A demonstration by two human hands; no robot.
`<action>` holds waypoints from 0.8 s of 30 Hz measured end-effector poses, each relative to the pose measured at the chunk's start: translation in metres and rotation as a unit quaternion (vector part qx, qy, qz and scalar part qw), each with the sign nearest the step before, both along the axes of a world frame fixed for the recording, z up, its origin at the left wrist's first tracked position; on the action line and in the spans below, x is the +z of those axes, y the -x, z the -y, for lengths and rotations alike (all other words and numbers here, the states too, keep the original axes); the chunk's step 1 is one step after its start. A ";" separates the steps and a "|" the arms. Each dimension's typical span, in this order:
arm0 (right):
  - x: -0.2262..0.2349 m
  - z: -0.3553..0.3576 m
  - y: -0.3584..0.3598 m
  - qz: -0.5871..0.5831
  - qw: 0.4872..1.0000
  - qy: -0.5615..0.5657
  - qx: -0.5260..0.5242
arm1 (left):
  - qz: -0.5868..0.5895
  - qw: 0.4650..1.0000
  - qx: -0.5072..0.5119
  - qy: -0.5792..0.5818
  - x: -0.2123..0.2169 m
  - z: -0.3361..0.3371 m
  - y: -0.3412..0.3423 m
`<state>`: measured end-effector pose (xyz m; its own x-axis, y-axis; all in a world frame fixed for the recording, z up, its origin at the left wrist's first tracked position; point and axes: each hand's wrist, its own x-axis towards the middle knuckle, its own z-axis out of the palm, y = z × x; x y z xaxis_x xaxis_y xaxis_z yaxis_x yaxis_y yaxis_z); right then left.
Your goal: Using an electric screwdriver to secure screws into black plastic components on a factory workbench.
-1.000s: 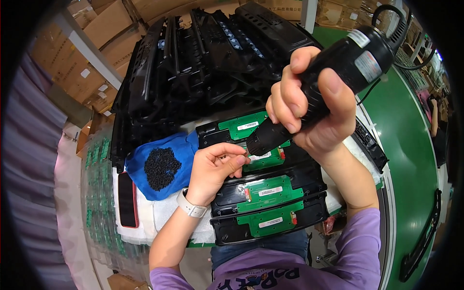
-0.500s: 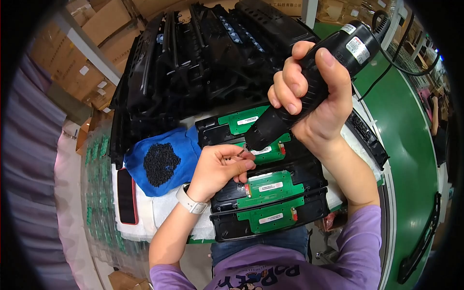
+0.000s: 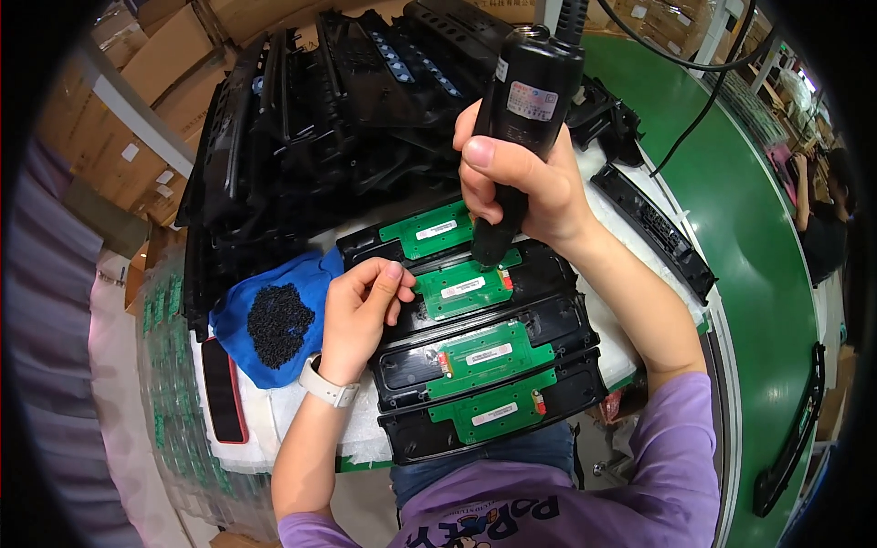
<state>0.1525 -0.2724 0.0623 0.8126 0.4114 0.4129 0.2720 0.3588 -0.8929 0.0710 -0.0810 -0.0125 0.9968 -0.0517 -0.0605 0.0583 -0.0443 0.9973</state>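
Note:
My right hand (image 3: 539, 187) is wrapped round a black electric screwdriver (image 3: 523, 123), held nearly upright. Its tip points down at the upper edge of a green circuit board (image 3: 448, 297), which lies in a black plastic panel (image 3: 544, 274). Whether the tip touches a screw is too small to tell. At that board's left end, my left hand (image 3: 361, 306) has thumb and fingers pinched together; what they hold, if anything, is hidden. Left of this hand, a heap of small black screws (image 3: 280, 324) lies on a blue cloth (image 3: 228, 320).
Similar panels with green boards (image 3: 489, 358) lie in front and behind. Large black plastic parts (image 3: 311, 173) are piled at the back. A red-edged phone (image 3: 222, 388) lies at left, a black strip part (image 3: 653, 228) at right. The screwdriver's cable (image 3: 681, 64) hangs at upper right.
The screwdriver has swung from a slant to nearly upright, its tip now further right on the same board. My left hand has drawn back left from the tip. The whole view has shifted slightly.

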 end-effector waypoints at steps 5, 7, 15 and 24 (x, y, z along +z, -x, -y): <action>-0.001 0.000 0.000 -0.008 1.000 -0.016 0.015 | 0.009 1.000 -0.006 -0.022 -0.001 0.001 0.000; -0.002 0.000 0.000 -0.015 0.999 -0.026 0.022 | -0.004 0.999 -0.009 -0.037 -0.001 0.001 0.000; -0.004 -0.003 0.002 0.017 1.000 0.014 0.007 | -0.005 0.999 -0.016 -0.039 -0.002 -0.001 -0.001; -0.007 -0.008 0.000 0.013 0.999 0.025 0.033 | -0.029 0.999 -0.019 -0.011 -0.005 0.002 -0.001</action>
